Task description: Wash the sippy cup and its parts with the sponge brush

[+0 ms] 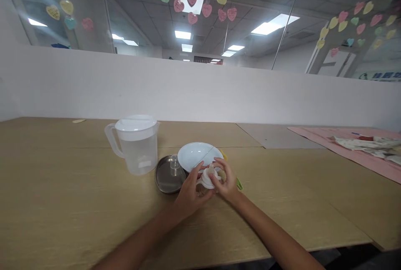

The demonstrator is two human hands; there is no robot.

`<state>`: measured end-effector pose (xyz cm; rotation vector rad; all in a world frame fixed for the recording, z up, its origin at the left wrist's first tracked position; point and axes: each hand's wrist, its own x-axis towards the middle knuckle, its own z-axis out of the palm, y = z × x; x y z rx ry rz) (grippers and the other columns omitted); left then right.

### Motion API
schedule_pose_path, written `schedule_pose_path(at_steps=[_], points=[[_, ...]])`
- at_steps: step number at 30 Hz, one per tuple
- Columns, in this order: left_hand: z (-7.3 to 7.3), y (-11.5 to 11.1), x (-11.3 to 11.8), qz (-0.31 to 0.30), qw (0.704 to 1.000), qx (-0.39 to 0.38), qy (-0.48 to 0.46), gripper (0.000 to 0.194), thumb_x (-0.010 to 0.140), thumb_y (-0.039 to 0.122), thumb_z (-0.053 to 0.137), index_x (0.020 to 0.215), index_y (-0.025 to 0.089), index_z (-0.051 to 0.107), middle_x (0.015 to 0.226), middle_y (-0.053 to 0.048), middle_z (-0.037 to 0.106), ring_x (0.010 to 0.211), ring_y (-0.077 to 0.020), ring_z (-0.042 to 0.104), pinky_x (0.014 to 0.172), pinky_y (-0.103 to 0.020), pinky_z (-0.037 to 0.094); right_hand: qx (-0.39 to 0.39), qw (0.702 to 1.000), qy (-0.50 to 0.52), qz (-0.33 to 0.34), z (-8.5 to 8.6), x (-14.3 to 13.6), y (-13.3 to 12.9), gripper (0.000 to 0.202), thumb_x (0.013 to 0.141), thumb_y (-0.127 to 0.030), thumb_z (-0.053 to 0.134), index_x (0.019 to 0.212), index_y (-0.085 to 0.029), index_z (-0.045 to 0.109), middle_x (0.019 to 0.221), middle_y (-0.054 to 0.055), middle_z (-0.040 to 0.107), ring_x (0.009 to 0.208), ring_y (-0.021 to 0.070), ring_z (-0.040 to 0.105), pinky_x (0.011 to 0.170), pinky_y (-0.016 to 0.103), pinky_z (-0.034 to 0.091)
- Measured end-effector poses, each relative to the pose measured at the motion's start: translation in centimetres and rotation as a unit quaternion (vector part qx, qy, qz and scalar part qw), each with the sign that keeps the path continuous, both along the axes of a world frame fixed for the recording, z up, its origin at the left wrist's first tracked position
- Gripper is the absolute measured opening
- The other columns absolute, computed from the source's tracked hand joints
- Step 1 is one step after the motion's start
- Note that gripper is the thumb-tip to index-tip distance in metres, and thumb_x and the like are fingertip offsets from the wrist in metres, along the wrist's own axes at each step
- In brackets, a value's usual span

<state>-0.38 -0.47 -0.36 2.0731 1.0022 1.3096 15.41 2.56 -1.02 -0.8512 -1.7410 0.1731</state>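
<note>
Both hands meet at a baby bottle (207,179) with a white collar and a clear nipple, in front of a white bowl (196,153). My left hand (191,193) wraps round the bottle's left side. The fingers of my right hand (228,180) close on its white top from the right. Most of the bottle's body is hidden by the hands. Left of the bowl lies a metal tray (167,180) with a small clear cup (174,163) on it. Something green (239,184) shows just right of my right hand.
A translucent lidded pitcher (139,149) stands left of the tray. Farther back on the wooden table (78,186) lies a flat, pale wooden piece (79,121). On the right, a pink cloth (328,138) carries crumpled fabric (366,145). A white wall (188,90) rises behind.
</note>
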Motion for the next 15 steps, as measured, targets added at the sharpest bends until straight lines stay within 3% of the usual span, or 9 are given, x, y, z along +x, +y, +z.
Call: schedule_pose_path(at_steps=[6, 10, 15], points=[[-0.7, 0.4, 0.1, -0.003, 0.999, -0.008, -0.044, 0.058, 0.07, 0.034, 0.065, 0.118, 0.022, 0.033, 0.117, -0.01, 0.047, 0.102, -0.0201, 0.054, 0.087, -0.035, 0.047, 0.146, 0.989, 0.018, 0.001, -1.0, 0.4, 0.3, 0.036, 0.074, -0.029, 0.054, 0.107, -0.019, 0.044, 0.093, 0.011, 0.058, 0.094, 0.0242, 0.055, 0.084, 0.043, 0.044], [-1.2, 0.4, 0.3, -0.006, 0.996, 0.012, -0.083, 0.048, 0.069, 0.031, 0.066, 0.107, 0.021, 0.038, 0.106, -0.007, 0.051, 0.095, -0.0185, 0.056, 0.078, -0.031, 0.05, 0.245, 0.969, 0.016, 0.006, -0.2, 0.4, 0.1, 0.028, 0.072, -0.023, 0.055, 0.1, -0.019, 0.049, 0.079, 0.006, 0.057, 0.087, 0.023, 0.055, 0.076, 0.043, 0.047], [-0.2, 0.2, 0.2, -0.048, 0.996, 0.032, -0.063, 0.042, 0.073, 0.029, 0.062, 0.11, 0.018, 0.045, 0.107, -0.009, 0.055, 0.098, -0.0204, 0.054, 0.087, -0.035, 0.046, 0.292, 0.955, -0.041, 0.027, 0.7, -0.1, -1.0, 0.025, 0.07, -0.019, 0.056, 0.095, -0.019, 0.053, 0.074, 0.003, 0.057, 0.071, 0.0176, 0.054, 0.074, 0.042, 0.048]])
